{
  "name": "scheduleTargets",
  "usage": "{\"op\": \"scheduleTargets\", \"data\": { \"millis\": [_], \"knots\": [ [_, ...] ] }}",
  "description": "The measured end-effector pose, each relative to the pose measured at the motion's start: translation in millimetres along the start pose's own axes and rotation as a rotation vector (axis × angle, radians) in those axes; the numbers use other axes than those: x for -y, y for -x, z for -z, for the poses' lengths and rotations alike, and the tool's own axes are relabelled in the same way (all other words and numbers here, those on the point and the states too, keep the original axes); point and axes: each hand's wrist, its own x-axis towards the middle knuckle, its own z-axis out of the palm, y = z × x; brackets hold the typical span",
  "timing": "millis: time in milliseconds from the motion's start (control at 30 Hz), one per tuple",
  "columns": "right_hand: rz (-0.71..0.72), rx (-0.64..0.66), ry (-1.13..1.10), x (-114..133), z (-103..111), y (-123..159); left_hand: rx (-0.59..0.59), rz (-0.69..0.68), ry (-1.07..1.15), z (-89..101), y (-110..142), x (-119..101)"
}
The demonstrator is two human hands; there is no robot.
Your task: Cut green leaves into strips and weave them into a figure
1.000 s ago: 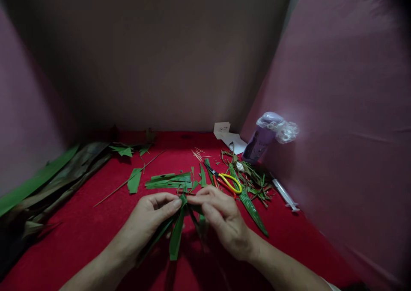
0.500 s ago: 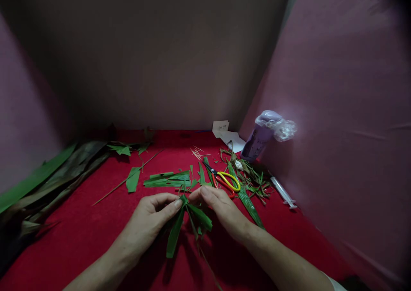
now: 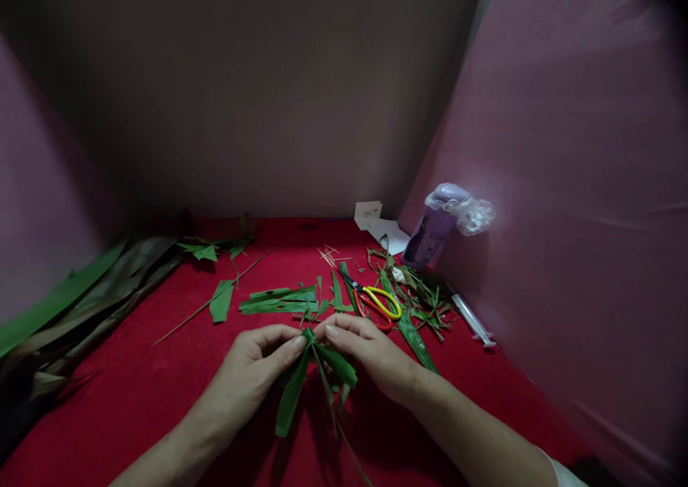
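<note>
Between my hands is a folded green leaf piece (image 3: 293, 395), its knot-like top at my fingertips and two green strips spreading downward. A thin brown stem hangs from it toward the front edge of view. My left hand (image 3: 261, 358) pinches the folded top between thumb and fingers. From the other side, my right hand (image 3: 365, 347) has its thumb and fingers closed at the same top, beside the right strip; part of its fingers is hidden behind the leaf. Just beyond my right hand lie scissors (image 3: 379, 304) with one yellow and one red handle.
Cut leaf strips (image 3: 279, 301), toothpicks (image 3: 327, 256) and a leaf on a stick (image 3: 221, 301) lie on the red cloth (image 3: 134, 394). At right are plant scraps (image 3: 424, 297), a syringe (image 3: 473, 321), a purple bottle (image 3: 428, 236) and white paper (image 3: 388, 236). Long leaves (image 3: 107, 286) pile at left.
My right thumb has moved down and left, closing in on the folded top of the leaf. My left hand keeps its pinch. The view has shifted slightly.
</note>
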Motion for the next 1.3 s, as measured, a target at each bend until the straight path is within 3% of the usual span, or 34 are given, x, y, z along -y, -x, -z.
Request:
{"op": "scheduleTargets", "data": {
  "millis": [367,633,933,1133,1300],
  "knots": [
    [0.024,0.041,-0.033,-15,-3,-7,0.026,0.041,0.068,-4.2,1,4],
    [0.079,-0.034,0.016,-26,-11,-7,0.017,0.047,0.073,-7.4,2,3],
    [-0.012,-0.089,-0.018,-20,-7,-7,0.128,0.002,0.155,-6.7,1,10],
    [-0.024,-0.092,-0.008,-19,-7,-7,0.078,0.155,0.239,-4.7,2,6],
    [0.039,-0.068,0.038,-21,-7,-4,0.021,0.171,0.239,-0.8,1,5]
  ]
}}
